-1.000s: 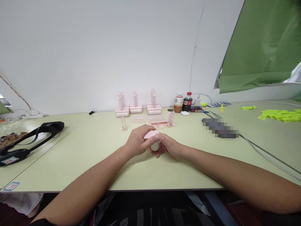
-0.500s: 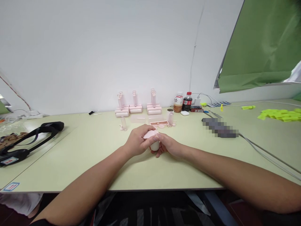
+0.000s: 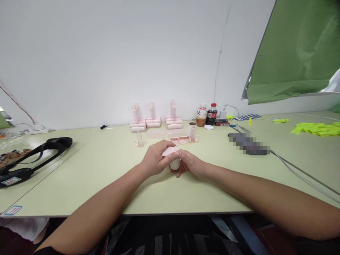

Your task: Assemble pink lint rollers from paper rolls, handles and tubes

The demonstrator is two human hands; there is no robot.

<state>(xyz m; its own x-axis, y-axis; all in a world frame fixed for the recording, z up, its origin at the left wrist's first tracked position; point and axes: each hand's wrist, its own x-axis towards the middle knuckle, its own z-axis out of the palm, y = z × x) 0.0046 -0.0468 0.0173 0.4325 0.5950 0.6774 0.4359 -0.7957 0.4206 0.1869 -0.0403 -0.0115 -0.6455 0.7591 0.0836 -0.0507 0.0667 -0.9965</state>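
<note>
Both hands meet over a lint roller (image 3: 174,164), of which a white roll and a pale pink cover show. My left hand (image 3: 158,156) is closed over its top and left side, thumb on the pink part. On the other side my right hand (image 3: 191,163) grips it, thumb on top and fingers curled underneath. Fingers hide much of it. Just beyond lie a pink open shell (image 3: 174,140), a clear-pink upright handle (image 3: 192,134) with a dark round top, and another small handle (image 3: 139,139).
Several pink lint rollers with upright handles (image 3: 174,124) stand along the wall. A cola bottle (image 3: 211,115) and a white-labelled bottle (image 3: 201,115) are right of them. A black strapped headset (image 3: 34,159) sits left; a blurred dark object (image 3: 248,144) and neon yellow pieces (image 3: 317,129) lie right.
</note>
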